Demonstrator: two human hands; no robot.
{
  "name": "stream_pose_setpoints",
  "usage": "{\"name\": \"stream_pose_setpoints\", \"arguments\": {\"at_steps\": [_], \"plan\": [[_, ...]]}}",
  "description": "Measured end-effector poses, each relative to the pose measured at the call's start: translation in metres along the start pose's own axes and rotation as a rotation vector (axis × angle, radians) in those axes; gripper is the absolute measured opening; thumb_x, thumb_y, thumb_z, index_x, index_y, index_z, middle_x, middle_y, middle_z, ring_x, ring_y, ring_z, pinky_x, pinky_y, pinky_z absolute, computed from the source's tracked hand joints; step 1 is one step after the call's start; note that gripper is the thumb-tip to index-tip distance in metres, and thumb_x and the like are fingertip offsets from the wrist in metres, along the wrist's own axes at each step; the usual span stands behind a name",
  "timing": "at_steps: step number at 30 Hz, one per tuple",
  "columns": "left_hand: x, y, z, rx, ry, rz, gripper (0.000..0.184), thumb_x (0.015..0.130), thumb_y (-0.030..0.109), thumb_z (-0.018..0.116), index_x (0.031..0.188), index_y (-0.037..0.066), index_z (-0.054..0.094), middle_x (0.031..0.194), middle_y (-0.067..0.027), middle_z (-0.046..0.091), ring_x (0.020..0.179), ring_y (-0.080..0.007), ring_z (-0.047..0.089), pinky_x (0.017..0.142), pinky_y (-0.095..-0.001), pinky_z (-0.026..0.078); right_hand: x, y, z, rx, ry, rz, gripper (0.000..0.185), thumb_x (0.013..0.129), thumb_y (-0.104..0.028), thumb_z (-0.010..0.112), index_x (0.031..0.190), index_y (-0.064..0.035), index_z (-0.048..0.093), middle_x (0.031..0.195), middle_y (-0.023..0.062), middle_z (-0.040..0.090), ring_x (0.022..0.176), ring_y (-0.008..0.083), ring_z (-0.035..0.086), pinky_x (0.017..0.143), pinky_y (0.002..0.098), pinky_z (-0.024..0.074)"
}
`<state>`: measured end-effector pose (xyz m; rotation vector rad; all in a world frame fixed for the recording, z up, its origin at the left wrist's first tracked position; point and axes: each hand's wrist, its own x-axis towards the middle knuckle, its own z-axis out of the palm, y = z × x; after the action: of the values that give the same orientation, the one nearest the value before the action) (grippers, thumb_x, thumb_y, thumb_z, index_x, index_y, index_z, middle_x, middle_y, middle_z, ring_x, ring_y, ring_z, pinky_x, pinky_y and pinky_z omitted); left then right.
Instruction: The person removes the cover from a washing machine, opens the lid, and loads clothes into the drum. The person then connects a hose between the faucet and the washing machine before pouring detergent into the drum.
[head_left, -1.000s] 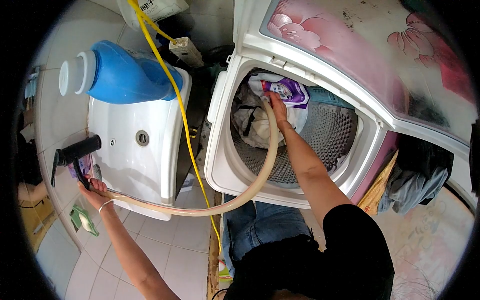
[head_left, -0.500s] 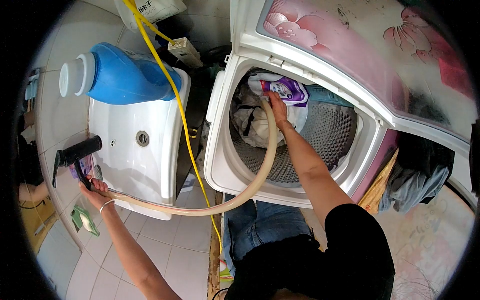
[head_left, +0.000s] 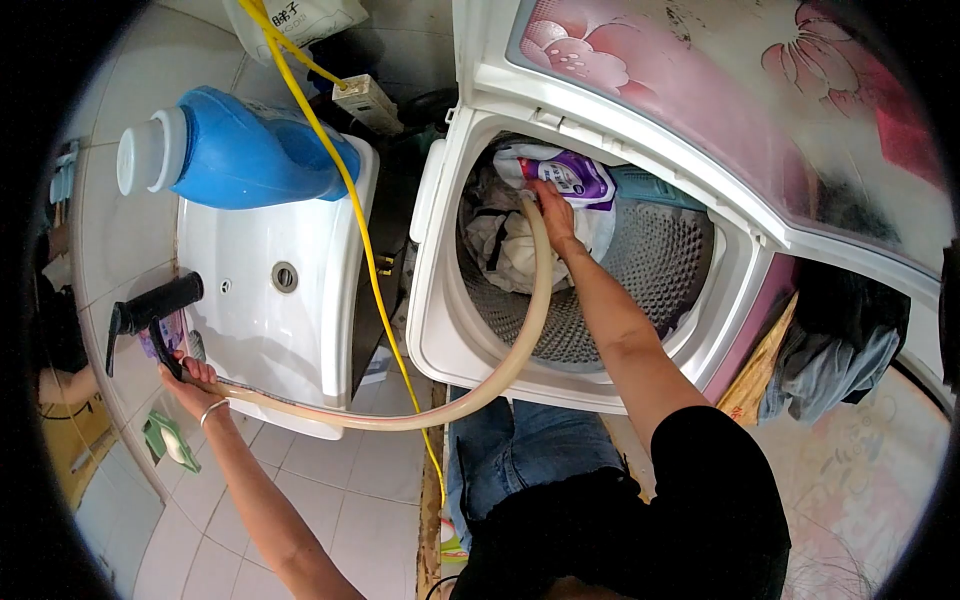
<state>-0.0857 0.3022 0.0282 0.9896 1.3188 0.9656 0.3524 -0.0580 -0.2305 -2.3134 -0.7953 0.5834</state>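
Note:
A cream-coloured hose curves from the black faucet at the sink over to the washing machine tub. My left hand is closed around the hose's end, right at the faucet's spout. My right hand reaches down inside the tub and grips the other end of the hose. Beside its fingers lies a white and purple detergent pouch. Pale wet-looking clothes are bunched in the tub just below that hand.
On the white sink a big blue jug lies along the back. A yellow cord hangs between sink and machine. The machine's flowered lid stands raised, and dark clothes are at the right.
Both hands and the hose keep nearly the same positions. Only a slight shift of the camera view shows.

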Motion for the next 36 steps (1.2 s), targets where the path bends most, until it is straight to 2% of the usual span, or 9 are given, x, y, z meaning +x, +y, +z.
{"name": "stream_pose_setpoints", "arguments": {"at_steps": [5, 8, 10, 14, 16, 20, 22, 31, 36], "plan": [[-0.002, 0.0, 0.002, 0.0, 0.012, 0.018, 0.036, 0.089, 0.046, 0.049, 0.086, 0.01, 0.051, 0.055, 0.0038, 0.036, 0.045, -0.007, 0.033, 0.039, -0.0212, 0.028, 0.002, 0.002, 0.0, -0.017, -0.018, 0.001, 0.034, 0.075, -0.005, 0.059, 0.107, -0.0146, 0.051, 0.101, 0.0112, 0.055, 0.083, 0.0372, 0.058, 0.068, 0.0452, 0.044], [-0.002, 0.001, 0.003, 0.018, 0.017, 0.006, 0.037, 0.091, 0.048, 0.044, 0.089, 0.011, 0.049, 0.055, 0.0036, 0.035, 0.045, -0.0069, 0.032, 0.04, -0.0215, 0.028, 0.002, 0.005, 0.0, 0.0, -0.027, -0.01, 0.035, 0.075, -0.004, 0.058, 0.108, -0.015, 0.051, 0.103, 0.0119, 0.055, 0.085, 0.0378, 0.057, 0.068, 0.046, 0.0439], [0.0, 0.0, 0.002, 0.012, 0.014, 0.002, 0.037, 0.091, 0.048, 0.044, 0.088, 0.011, 0.049, 0.055, 0.0036, 0.035, 0.045, -0.0069, 0.032, 0.04, -0.0214, 0.027, 0.003, 0.005, 0.0, -0.03, -0.015, -0.038, 0.032, 0.078, -0.01, 0.06, 0.109, -0.0117, 0.051, 0.099, 0.0133, 0.053, 0.085, 0.0378, 0.057, 0.07, 0.0443, 0.0441], [0.0, -0.001, 0.0, 0.01, 0.013, -0.008, 0.037, 0.091, 0.048, 0.044, 0.088, 0.011, 0.049, 0.055, 0.0036, 0.035, 0.046, -0.007, 0.031, 0.04, -0.0213, 0.027, 0.003, 0.004, -0.002, -0.057, -0.023, -0.052, 0.033, 0.077, -0.008, 0.059, 0.109, -0.0109, 0.051, 0.1, 0.0137, 0.053, 0.089, 0.0384, 0.056, 0.072, 0.0447, 0.044], [-0.001, 0.0, 0.002, 0.016, 0.027, -0.006, 0.038, 0.091, 0.048, 0.044, 0.088, 0.011, 0.05, 0.056, 0.0037, 0.035, 0.046, -0.007, 0.031, 0.04, -0.0213, 0.027, 0.003, 0.004, -0.001, -0.063, -0.039, -0.064, 0.037, 0.078, -0.007, 0.057, 0.114, -0.0132, 0.052, 0.109, 0.0158, 0.054, 0.089, 0.0401, 0.057, 0.073, 0.0462, 0.0459], [-0.004, 0.001, 0.006, 0.012, 0.037, -0.008, 0.039, 0.09, 0.049, 0.045, 0.088, 0.011, 0.05, 0.056, 0.0038, 0.035, 0.046, -0.0069, 0.031, 0.04, -0.0213, 0.027, 0.004, 0.004, 0.0, -0.083, -0.064, -0.067, 0.031, 0.079, -0.008, 0.056, 0.11, -0.0109, 0.051, 0.104, 0.0146, 0.053, 0.093, 0.0385, 0.056, 0.074, 0.0445, 0.0446], [-0.001, 0.0, 0.001, 0.01, 0.022, -0.009, 0.039, 0.09, 0.049, 0.045, 0.088, 0.011, 0.05, 0.056, 0.0038, 0.035, 0.046, -0.0068, 0.031, 0.041, -0.0214, 0.027, 0.005, 0.005, 0.001, -0.083, -0.046, -0.093, 0.038, 0.078, -0.005, 0.056, 0.115, -0.0147, 0.052, 0.109, 0.0144, 0.056, 0.09, 0.0384, 0.058, 0.073, 0.0436, 0.0475], [-0.002, -0.001, 0.002, 0.009, 0.031, 0.002, 0.038, 0.091, 0.048, 0.045, 0.087, 0.011, 0.05, 0.055, 0.0039, 0.034, 0.046, -0.0069, 0.03, 0.041, -0.0215, 0.026, 0.005, -0.003, -0.004, -0.039, -0.047, -0.154, 0.039, 0.076, -0.007, 0.059, 0.113, -0.0168, 0.054, 0.105, 0.0116, 0.057, 0.089, 0.0365, 0.059, 0.073, 0.0428, 0.0477], [0.001, -0.002, -0.001, 0.008, 0.029, 0.007, 0.038, 0.091, 0.047, 0.044, 0.087, 0.01, 0.051, 0.055, 0.0037, 0.033, 0.046, -0.0069, 0.03, 0.041, -0.0215, 0.026, 0.003, -0.012, -0.009, -0.067, -0.077, -0.075, 0.033, 0.078, -0.006, 0.056, 0.109, -0.0157, 0.056, 0.099, 0.0119, 0.055, 0.089, 0.0362, 0.057, 0.074, 0.0413, 0.0463]]}}
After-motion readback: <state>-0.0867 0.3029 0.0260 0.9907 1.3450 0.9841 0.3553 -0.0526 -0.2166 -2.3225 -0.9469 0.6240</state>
